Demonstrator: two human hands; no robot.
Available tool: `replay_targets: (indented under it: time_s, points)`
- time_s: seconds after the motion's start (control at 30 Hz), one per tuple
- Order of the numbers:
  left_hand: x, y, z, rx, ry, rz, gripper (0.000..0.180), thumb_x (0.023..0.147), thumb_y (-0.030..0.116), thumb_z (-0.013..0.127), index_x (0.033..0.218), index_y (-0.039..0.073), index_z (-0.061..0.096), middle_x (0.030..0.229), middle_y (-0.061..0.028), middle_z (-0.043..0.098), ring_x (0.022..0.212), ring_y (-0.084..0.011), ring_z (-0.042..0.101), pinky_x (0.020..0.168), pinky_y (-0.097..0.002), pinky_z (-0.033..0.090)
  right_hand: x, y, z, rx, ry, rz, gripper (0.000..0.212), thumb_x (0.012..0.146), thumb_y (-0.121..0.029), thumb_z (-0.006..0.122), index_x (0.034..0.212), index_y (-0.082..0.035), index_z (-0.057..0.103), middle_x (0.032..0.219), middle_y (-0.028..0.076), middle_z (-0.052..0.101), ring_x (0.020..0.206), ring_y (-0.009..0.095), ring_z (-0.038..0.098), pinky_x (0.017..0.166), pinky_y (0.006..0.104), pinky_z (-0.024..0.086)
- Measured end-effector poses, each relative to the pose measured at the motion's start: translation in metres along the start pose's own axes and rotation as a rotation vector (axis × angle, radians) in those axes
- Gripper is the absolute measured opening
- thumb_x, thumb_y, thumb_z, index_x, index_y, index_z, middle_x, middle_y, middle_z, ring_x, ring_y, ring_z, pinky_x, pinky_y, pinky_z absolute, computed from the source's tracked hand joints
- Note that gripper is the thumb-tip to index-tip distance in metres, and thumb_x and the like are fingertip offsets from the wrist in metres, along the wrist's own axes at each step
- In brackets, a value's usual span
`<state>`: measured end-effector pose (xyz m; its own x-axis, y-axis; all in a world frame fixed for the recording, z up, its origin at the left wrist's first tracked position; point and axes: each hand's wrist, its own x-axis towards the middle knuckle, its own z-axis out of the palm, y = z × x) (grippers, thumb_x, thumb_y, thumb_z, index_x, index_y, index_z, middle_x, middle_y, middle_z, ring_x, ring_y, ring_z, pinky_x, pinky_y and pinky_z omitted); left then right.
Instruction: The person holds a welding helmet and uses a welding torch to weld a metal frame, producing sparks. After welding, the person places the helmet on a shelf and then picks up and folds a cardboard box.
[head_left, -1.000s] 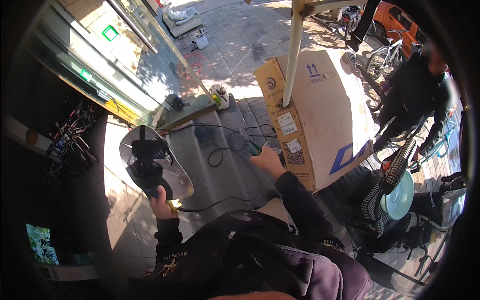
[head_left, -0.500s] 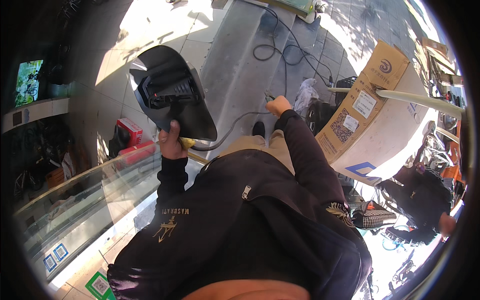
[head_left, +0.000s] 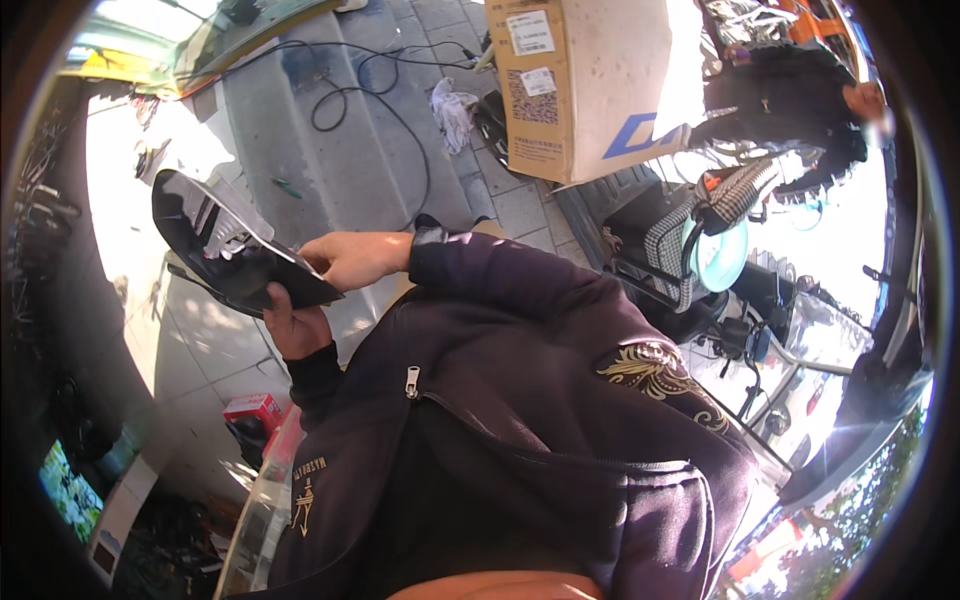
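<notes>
My left hand (head_left: 297,328) grips the lower edge of a black welding mask (head_left: 190,213), thumb on the near face. The mask is tilted at the left, its hollow inner side with the headgear partly in sight. My right hand (head_left: 362,262) reaches across to the mask's right edge and takes hold there; some of its fingertips are hidden by the mask. Beyond the hands, a small green-handled tool (head_left: 287,187) lies on the grey step, too small to make out its kind.
A black cable (head_left: 345,92) loops over the grey steps (head_left: 265,130). White cloth (head_left: 453,115) lies beside a large cardboard box (head_left: 540,110). Right of me stand a checked-fabric seat (head_left: 655,245) and a light-green basin (head_left: 722,258). Another person (head_left: 765,95) is at the far right.
My right hand has left the plier-like tool it held and come over to the mask. The mask has turned and tilted in my left hand. My view has swung right.
</notes>
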<state>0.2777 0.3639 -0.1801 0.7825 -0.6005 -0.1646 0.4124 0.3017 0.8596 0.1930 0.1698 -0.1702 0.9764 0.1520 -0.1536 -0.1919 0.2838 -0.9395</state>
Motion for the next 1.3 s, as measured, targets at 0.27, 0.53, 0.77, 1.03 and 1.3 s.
replay_targets:
  time_s: [0.27,0.53,0.77,1.03,1.3]
  points:
    - [-0.009,-0.025,0.077,-0.070,-0.435,-0.207,0.063,0.115,0.034,0.055,0.158,-0.010,0.042,0.162,-0.0183,0.049,0.149,-0.0315,0.048,0.126,-0.0498,0.036,-0.070,0.028,0.011,-0.313,0.738,-0.199,0.066,0.081,-0.029,0.086,0.131,0.005,0.059,0.110,0.028,0.074,0.103,0.041,0.076,0.087,0.0430,0.060]
    - [-0.030,-0.045,0.125,-0.042,-0.468,-0.580,0.051,0.114,0.030,0.058,0.156,0.001,0.049,0.153,-0.0176,0.059,0.136,-0.0350,0.061,0.114,-0.0563,0.050,-0.194,0.012,-0.016,0.140,1.062,0.083,0.039,0.096,-0.027,0.076,0.115,0.005,0.065,0.082,0.014,0.072,0.064,0.021,0.068,0.056,0.0370,0.055]
    - [0.028,-0.068,0.110,0.030,-0.554,-0.457,0.055,0.111,0.037,0.063,0.154,0.005,0.049,0.145,-0.0179,0.061,0.096,-0.0390,0.074,0.070,-0.0458,0.065,-0.266,0.080,-0.043,-0.024,1.251,-0.051,0.035,0.093,-0.025,0.076,0.108,0.005,0.067,0.079,0.009,0.067,0.058,0.014,0.062,0.050,0.0328,0.048]
    - [0.080,-0.063,0.145,0.389,-0.518,-0.371,0.038,0.110,0.039,0.066,0.121,0.003,0.062,0.082,-0.0075,0.068,0.058,-0.0167,0.060,0.051,-0.0308,0.045,-0.302,0.035,-0.016,0.199,1.436,0.260,0.032,0.092,-0.025,0.074,0.101,0.004,0.066,0.072,0.007,0.064,0.052,0.015,0.060,0.047,0.0347,0.046]
    - [0.090,-0.072,0.167,0.516,-0.524,-0.131,0.036,0.105,0.037,0.076,0.097,0.003,0.068,0.062,-0.0032,0.057,0.054,-0.0134,0.056,0.049,-0.0322,0.048,-0.310,-0.005,-0.005,0.285,1.588,0.055,0.026,0.099,-0.017,0.077,0.115,-0.003,0.061,0.069,0.001,0.059,0.052,0.008,0.055,0.047,0.0269,0.043]
